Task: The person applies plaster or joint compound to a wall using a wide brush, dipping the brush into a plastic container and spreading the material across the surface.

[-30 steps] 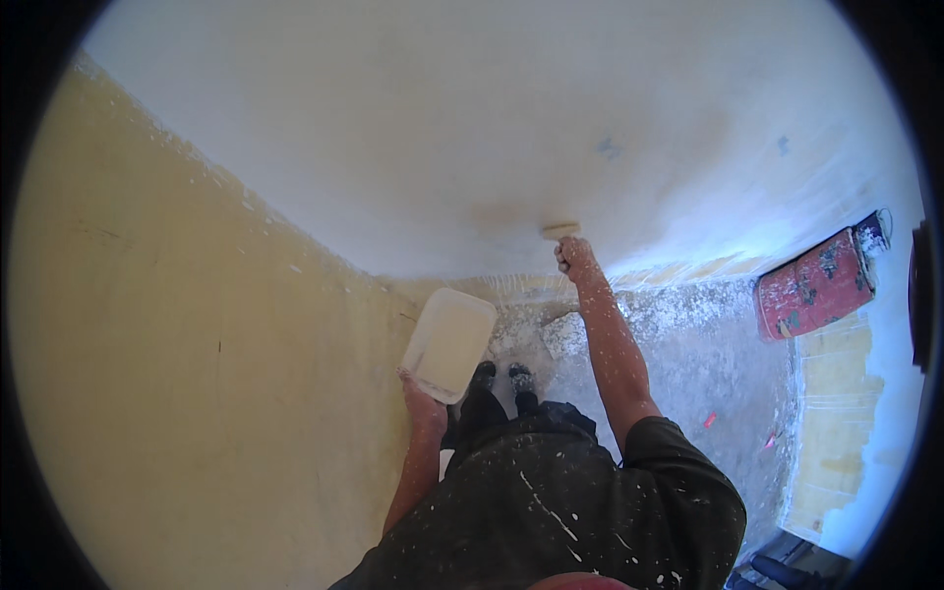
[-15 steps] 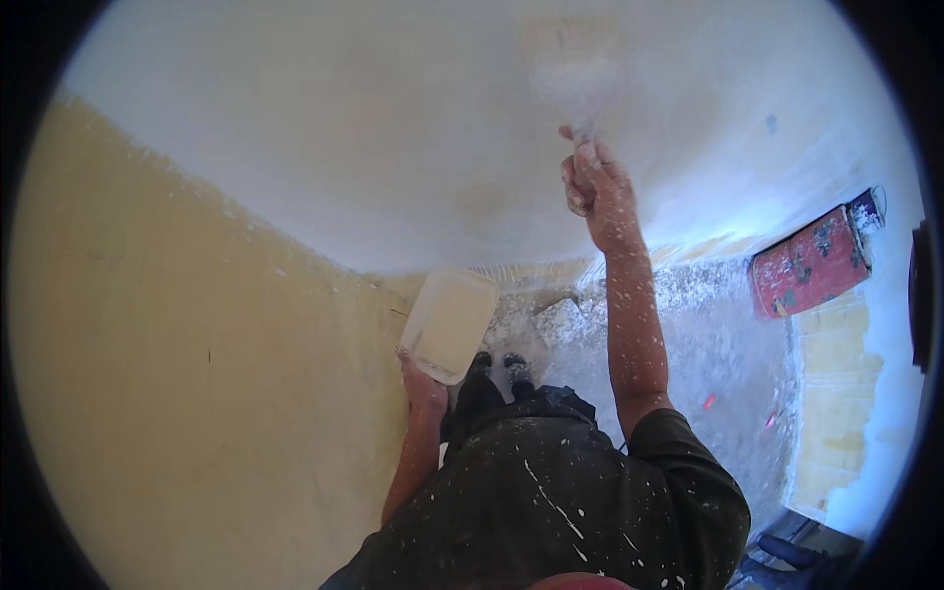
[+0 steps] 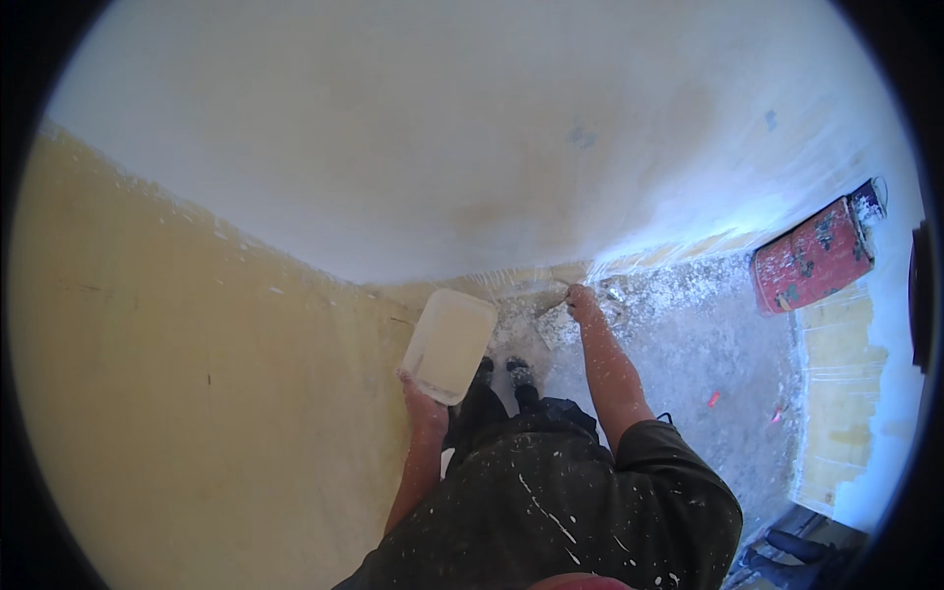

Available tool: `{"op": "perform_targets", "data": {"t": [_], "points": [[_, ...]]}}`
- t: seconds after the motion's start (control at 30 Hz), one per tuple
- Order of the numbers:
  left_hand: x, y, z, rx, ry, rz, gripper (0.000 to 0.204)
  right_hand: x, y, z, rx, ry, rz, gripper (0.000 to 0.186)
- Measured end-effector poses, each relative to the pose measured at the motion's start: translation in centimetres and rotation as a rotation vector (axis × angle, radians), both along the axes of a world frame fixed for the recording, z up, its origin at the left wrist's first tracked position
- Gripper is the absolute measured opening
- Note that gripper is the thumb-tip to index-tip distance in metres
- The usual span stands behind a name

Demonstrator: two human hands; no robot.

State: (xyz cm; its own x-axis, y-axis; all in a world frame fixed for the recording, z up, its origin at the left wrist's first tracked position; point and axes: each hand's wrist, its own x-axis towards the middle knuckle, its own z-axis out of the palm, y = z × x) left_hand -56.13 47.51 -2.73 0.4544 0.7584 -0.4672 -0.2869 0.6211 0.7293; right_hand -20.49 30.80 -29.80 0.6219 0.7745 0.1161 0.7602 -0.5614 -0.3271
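My left hand point(image 3: 423, 405) grips the lower left edge of a cream rectangular paint tray point(image 3: 456, 339), which is tilted and close to the yellow wall. Pale paint covers the inside of the tray. Low down by the foot of the wall in front, my right hand point(image 3: 582, 303) is closed, its arm stretched forward. The wide paint brush it held a moment ago is now mostly hidden and hard to make out against the floor. White specks dot both the arm and my dark shirt point(image 3: 551, 482).
White paint covers most of the front wall point(image 3: 442, 147); the left wall point(image 3: 197, 374) is largely yellow. A red patched drum point(image 3: 811, 258) stands at the right, with a dark paint-spattered container point(image 3: 867, 204) at its end. Red scraps point(image 3: 714, 399) lie on the speckled floor point(image 3: 678, 334).
My right hand has dropped from high on the front wall to near its foot, and the brush no longer shows plainly. The tray has shifted slightly down in view.
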Motion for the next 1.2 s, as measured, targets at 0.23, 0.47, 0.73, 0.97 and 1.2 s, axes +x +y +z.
{"op": "perform_targets", "data": {"t": [0.23,0.47,0.73,0.97,1.2], "points": [[0.5,-0.1,0.6,0.042,0.045,0.002,0.064,3.3,3.8,23.0,0.43,0.477,-0.356,0.014],[2.0,-0.4,1.2,0.111,0.0,-0.082,0.065,-4.8,0.7,54.6,1.187,0.851,-0.232,0.041],[1.9,-0.6,2.6,0.132,-0.025,-0.074,0.064,-0.2,5.5,44.1,1.129,0.939,-0.104,0.045],[-0.2,-0.5,1.3,-0.055,-0.041,0.013,0.059,-4.4,4.3,9.9,0.704,0.102,-0.041,0.04],[-1.5,-0.4,0.8,0.045,0.028,0.067,0.059,-4.9,8.8,13.3,0.544,0.054,0.245,0.017]]}}
